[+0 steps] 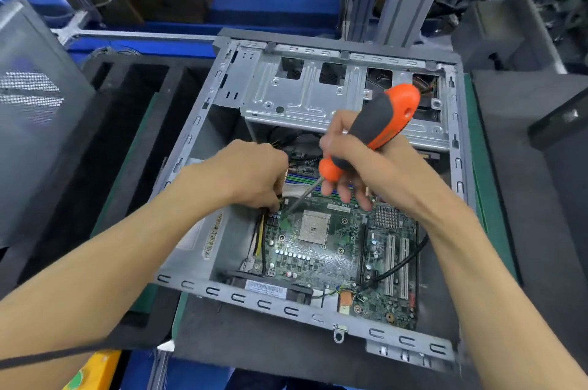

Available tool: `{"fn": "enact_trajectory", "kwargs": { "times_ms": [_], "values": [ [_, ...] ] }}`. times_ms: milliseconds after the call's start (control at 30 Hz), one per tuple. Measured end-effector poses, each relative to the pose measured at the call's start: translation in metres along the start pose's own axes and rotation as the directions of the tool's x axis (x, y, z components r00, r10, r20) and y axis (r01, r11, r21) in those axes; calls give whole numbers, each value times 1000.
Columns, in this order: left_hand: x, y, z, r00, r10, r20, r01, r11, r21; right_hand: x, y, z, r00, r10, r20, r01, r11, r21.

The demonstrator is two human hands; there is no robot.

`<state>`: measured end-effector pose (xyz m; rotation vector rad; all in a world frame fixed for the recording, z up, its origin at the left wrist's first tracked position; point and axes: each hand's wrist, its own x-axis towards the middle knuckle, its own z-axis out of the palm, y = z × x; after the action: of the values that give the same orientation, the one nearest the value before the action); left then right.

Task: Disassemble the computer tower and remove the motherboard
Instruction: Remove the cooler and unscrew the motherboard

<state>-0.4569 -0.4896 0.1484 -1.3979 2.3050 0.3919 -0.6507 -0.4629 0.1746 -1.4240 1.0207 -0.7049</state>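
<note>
Two bare hands work inside an open grey sheet-metal computer tower case (191, 284) lying on its side at the centre of the frame, on a dark mat over a green-edged bench (486, 198). The right hand (366, 167) grips an orange-and-grey-handled screwdriver (378, 128), thumb and fingers curled round the lower handle; the handle slants to the upper right and the steel shaft runs down-left, its tip at the upper left corner of the green motherboard (321, 249). The left hand (251, 176), fingers curled downward, reaches beside that same corner, near a bundle of dark cables; what it pinches, if anything, cannot be told from this view. The motherboard lies flat in the lower half of the case, its square silver processor socket (314, 227) just below the screwdriver tip. A silver drive cage (302, 93) spans the upper part of the case. A black perforated panel (31, 109) stands at the upper left.
</note>
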Motion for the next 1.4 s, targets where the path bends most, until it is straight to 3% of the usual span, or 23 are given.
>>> {"fn": "enact_trajectory", "kwargs": {
  "times_ms": [133, 200, 333, 467, 600, 800, 933, 1067, 1167, 1233, 1400],
  "values": [
    [7, -2, -9, 976, 192, 102, -152, 939, -310, -6, -1, 22, 970, 3, 244, 20, 995, -93],
    [11, -1, -9, 969, 211, 131, -159, 931, -328, -9, 1, 32, 953, 15, 304, 36, 986, -162],
    [14, -3, -6, 970, 160, 183, -99, 948, -303, -8, 9, 47, 946, -7, 325, 109, 949, -297],
    [16, -6, -6, 964, 174, 202, -90, 926, -367, -4, 19, 52, 947, 67, 313, 17, 966, -258],
    [22, -9, -3, 971, 143, 190, -56, 915, -400, -5, 32, 62, 945, 34, 325, 88, 932, -352],
    [19, -9, -3, 979, 118, 169, -36, 905, -423, -2, 37, 62, 954, 29, 298, 80, 934, -348],
    [20, -7, -2, 994, 76, 78, -33, 892, -450, -4, 36, 71, 952, -17, 305, 140, 911, -388],
    [8, -3, -9, 991, -20, -135, -79, 723, -686, -1, 28, 81, 929, -11, 371, 192, 870, -455],
    [-13, -4, -23, 962, -37, -272, -148, 764, -628, 5, 20, 82, 907, 68, 416, 145, 876, -459],
    [-33, -5, -34, 959, 17, -283, -177, 818, -547, 7, 18, 82, 896, 107, 431, 121, 875, -468],
    [-101, -6, -50, 989, 118, -91, -144, 912, -383, 4, 19, 84, 889, 165, 426, 102, 837, -537]
  ]
}}
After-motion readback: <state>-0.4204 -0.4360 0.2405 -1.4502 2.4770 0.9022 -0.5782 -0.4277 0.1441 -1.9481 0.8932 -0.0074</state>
